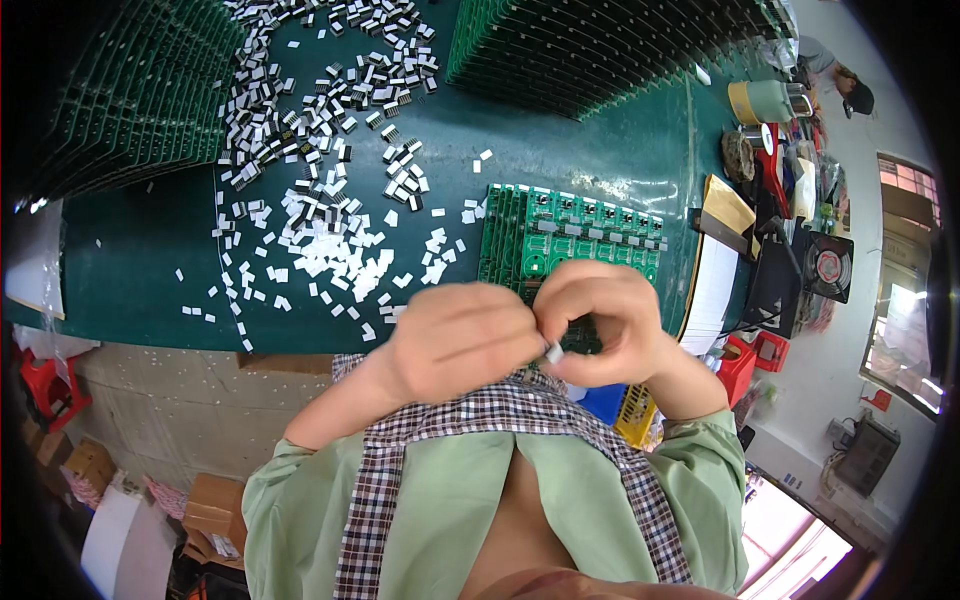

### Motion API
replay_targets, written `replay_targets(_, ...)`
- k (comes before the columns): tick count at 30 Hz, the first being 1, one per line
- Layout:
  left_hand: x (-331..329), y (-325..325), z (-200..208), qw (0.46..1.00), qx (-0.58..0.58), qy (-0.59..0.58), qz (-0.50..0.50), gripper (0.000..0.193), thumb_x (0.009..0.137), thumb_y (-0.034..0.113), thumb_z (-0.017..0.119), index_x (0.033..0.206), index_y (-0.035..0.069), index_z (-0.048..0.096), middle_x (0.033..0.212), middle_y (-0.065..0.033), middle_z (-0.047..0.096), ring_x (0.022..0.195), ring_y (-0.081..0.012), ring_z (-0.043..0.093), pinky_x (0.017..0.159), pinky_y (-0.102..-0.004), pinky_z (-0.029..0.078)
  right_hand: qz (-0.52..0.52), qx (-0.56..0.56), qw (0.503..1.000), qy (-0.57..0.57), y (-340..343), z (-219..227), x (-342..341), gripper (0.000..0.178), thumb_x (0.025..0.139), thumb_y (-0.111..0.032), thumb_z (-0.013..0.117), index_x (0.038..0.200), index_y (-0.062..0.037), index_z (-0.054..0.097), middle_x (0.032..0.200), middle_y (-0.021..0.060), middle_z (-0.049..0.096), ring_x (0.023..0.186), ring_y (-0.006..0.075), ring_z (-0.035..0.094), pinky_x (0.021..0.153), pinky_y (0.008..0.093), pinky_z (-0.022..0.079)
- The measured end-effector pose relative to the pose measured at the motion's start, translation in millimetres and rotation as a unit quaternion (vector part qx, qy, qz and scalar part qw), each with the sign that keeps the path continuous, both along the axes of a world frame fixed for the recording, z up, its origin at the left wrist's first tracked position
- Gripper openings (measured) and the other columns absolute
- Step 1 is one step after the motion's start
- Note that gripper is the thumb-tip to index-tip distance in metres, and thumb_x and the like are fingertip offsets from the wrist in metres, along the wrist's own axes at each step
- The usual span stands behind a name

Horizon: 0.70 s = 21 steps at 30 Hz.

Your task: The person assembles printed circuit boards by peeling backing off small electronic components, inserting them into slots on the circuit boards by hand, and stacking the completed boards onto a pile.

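My right hand (610, 325) is curled in a pinch, thumb and fingertips on a small white-and-grey part (554, 352). Against the same part press the closed fingertips of my left hand (465, 340), seen from its back. The part's exact kind is hidden by the fingers. Just beyond my hands stands a stack of green circuit boards (590, 232), with rows of small grey and dark components on the top one. To the left lie many loose white pieces (340, 250), and past them a heap of black pinned parts with white faces (270, 130).
Tall racks of green boards stand at the far left (140, 100) and far right (620, 50) of the green table (420, 320). Along the right edge are a yellow-and-green flask (765, 102), a stone (737, 157) and a black fan (828, 267). Another person (840, 80) is at the upper right.
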<state>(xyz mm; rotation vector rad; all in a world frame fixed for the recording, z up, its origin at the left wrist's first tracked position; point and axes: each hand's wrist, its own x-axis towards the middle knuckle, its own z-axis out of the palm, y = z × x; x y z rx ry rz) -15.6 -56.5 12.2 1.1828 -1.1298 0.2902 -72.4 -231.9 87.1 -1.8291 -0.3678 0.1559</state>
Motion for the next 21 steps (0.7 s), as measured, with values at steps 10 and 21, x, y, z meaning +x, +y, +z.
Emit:
replay_targets(10,-5,1,7,0.996,0.052,0.045,0.048,0.034,0.061,-0.006,0.073,0.093,0.0,0.063,0.088,-0.0135,0.065,0.071,-0.0265,0.065,0.058,-0.0312,0.053,-0.087,-0.247,0.898,-0.353,6,-1,-15,0.022,0.058,0.0,0.068,0.08,0.0015,0.067,0.077,0.0105,0.064,0.065,0.019,0.064,0.051,0.026,0.054)
replay_targets(21,-3,11,3,0.992,0.099,0.051,0.053,0.029,0.065,-0.005,0.072,0.093,0.001,0.064,0.086,-0.013,0.066,0.075,-0.0272,0.065,0.062,-0.0329,0.052,-0.163,-0.194,0.95,-0.181,5,7,-15,0.018,0.067,0.002,0.073,0.083,-0.0001,0.066,0.077,0.0095,0.066,0.069,0.0206,0.065,0.059,0.0284,0.053)
